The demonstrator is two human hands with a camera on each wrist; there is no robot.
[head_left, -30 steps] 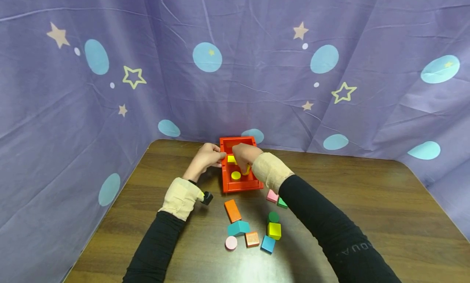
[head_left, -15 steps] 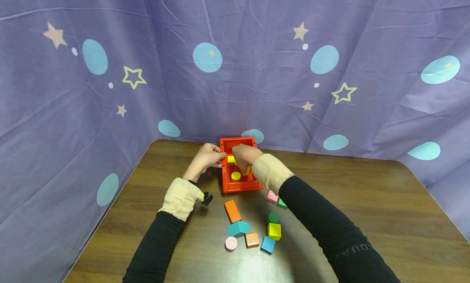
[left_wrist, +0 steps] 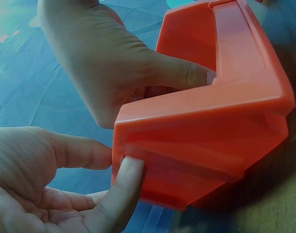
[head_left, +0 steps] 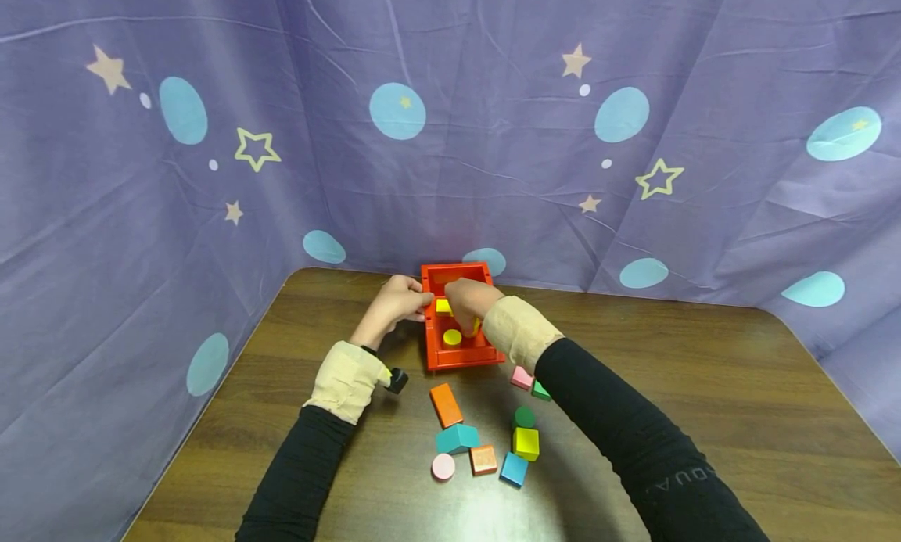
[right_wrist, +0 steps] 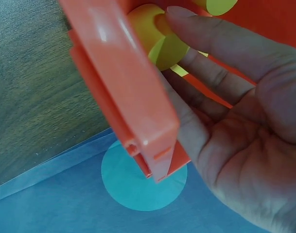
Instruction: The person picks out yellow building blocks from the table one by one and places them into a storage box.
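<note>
My left hand (head_left: 396, 303) grips the left side of a red plastic bin (head_left: 464, 360); in the left wrist view its thumb and a finger (left_wrist: 82, 153) touch the bin's edge and wall (left_wrist: 186, 150). My right hand (head_left: 473, 301) reaches down inside the bin. In the right wrist view it holds a yellow round block (right_wrist: 160, 46) near the bin's wall, the thumb on its edge. Two more yellow pieces lie in the bin: a round block (head_left: 452, 337) and a straight-edged block (head_left: 443, 306), partly covered by the right hand.
In front of the bin lie an orange block (head_left: 446, 404), teal block (head_left: 457, 438), pink disc (head_left: 443, 467), orange square block (head_left: 483, 460), blue block (head_left: 515, 470), yellow cube (head_left: 525, 443) and green cylinder (head_left: 524, 417). Pink (head_left: 522, 378) and green blocks (head_left: 541, 391) sit by the right forearm.
</note>
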